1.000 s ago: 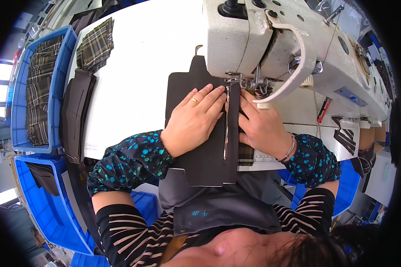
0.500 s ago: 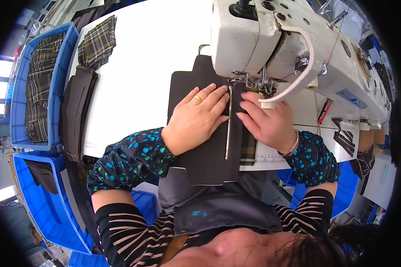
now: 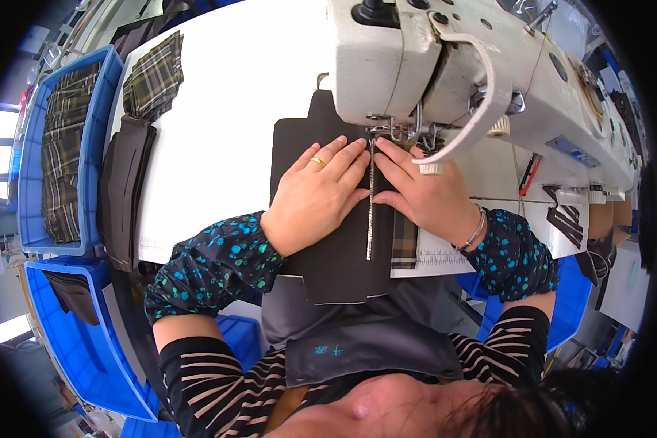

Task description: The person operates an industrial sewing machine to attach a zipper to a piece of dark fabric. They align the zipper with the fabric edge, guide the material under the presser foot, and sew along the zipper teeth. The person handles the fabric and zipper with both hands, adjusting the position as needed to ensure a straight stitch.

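A dark brown fabric panel [image 3: 299,135] lies under the needle area of a white sewing machine [image 3: 387,66]. Along the panel runs a straight metal zipper [image 3: 370,219], its far end at the presser foot [image 3: 379,131]. My left hand [image 3: 320,186] rests flat on the panel, just left of the zipper, fingers stretched toward the foot. On the zipper's right side, my right hand [image 3: 420,186] lies with fingers extended and fingertips close to the zipper. A strip of plaid fabric [image 3: 404,244] shows from beneath the panel below my right hand.
Left on the white table [image 3: 219,95] are plaid pieces [image 3: 153,77] and a stack of dark panels [image 3: 124,190]. Blue bins [image 3: 91,219] stand beyond the left edge, one holding plaid cloth. A red-handled tool [image 3: 531,175] and dark striped scraps [image 3: 564,219] lie at right.
My right hand has moved left and flattened onto the panel beside the zipper, its fingers now straighter. The left hand stays nearly in place.
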Demonstrator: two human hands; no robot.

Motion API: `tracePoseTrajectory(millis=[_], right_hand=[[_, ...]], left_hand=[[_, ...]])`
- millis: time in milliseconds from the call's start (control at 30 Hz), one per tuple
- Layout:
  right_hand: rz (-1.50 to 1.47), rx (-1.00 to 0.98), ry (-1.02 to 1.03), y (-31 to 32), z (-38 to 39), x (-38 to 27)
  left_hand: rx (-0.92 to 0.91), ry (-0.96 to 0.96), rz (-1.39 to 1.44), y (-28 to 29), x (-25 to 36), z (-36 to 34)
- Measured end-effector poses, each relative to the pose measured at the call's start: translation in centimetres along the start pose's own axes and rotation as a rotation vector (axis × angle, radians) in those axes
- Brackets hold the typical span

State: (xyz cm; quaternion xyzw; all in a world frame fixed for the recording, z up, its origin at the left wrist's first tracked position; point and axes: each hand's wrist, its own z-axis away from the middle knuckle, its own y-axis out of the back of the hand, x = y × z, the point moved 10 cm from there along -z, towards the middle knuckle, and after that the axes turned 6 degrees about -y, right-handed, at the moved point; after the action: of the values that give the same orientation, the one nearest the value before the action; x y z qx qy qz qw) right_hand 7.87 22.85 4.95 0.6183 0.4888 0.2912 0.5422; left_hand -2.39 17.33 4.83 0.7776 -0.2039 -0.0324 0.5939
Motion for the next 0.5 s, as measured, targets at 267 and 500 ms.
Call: tracePoseTrajectory(millis=[267, 500], right_hand=[[0.003, 0.100, 0.022, 0.07, -0.12, 0.27], [0.007, 0.102, 0.013, 0.31, -0.10, 0.29]], left_hand=[[0.042, -0.017, 0.000, 0.26, -0.02, -0.50], [0.035, -0.021, -0.008, 0.12, -0.02, -0.74]])
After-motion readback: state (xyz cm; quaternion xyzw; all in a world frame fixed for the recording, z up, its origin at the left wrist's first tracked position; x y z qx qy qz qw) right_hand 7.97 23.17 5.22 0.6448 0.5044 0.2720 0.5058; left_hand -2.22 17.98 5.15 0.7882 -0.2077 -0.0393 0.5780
